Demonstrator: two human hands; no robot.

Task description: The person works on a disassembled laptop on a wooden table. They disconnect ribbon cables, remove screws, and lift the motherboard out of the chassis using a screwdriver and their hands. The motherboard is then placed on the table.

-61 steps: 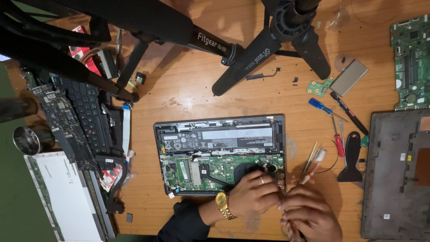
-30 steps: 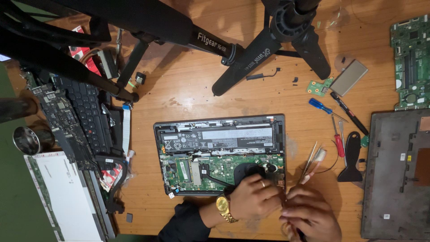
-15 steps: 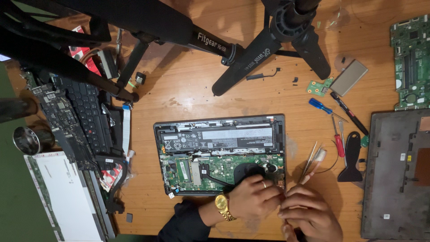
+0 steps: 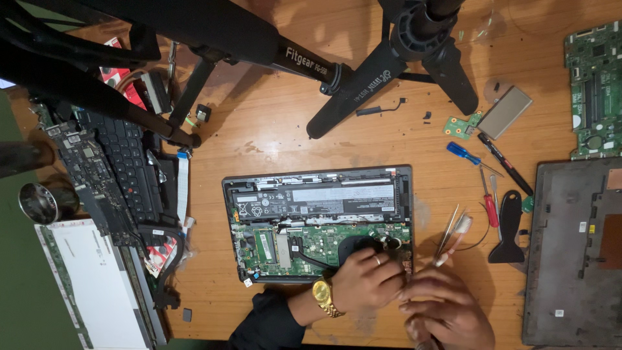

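Note:
An opened laptop (image 4: 317, 194) lies bottom-up on the wooden table, its battery and green board bare. My left hand (image 4: 366, 280), with a gold watch and a ring, rests curled over the laptop's near right corner by the black fan (image 4: 355, 246). What lies under its fingers is hidden. My right hand (image 4: 447, 311) sits just to the right, its fingertips touching the left hand's at the laptop's edge. It is closed around a dark tool handle (image 4: 422, 341) that pokes out at the bottom of the view.
A toothbrush and tweezers (image 4: 453, 234), a red screwdriver (image 4: 488, 201), a blue screwdriver (image 4: 463, 153) and a black scraper (image 4: 508, 230) lie to the right. A grey laptop cover (image 4: 573, 253) fills the far right. Tripod legs (image 4: 363, 84) stand behind; a keyboard (image 4: 129, 168) and a screen panel (image 4: 97, 285) lie left.
Both hands stay at the laptop's near right corner. My right hand has crept slightly up and left against the left hand's fingertips.

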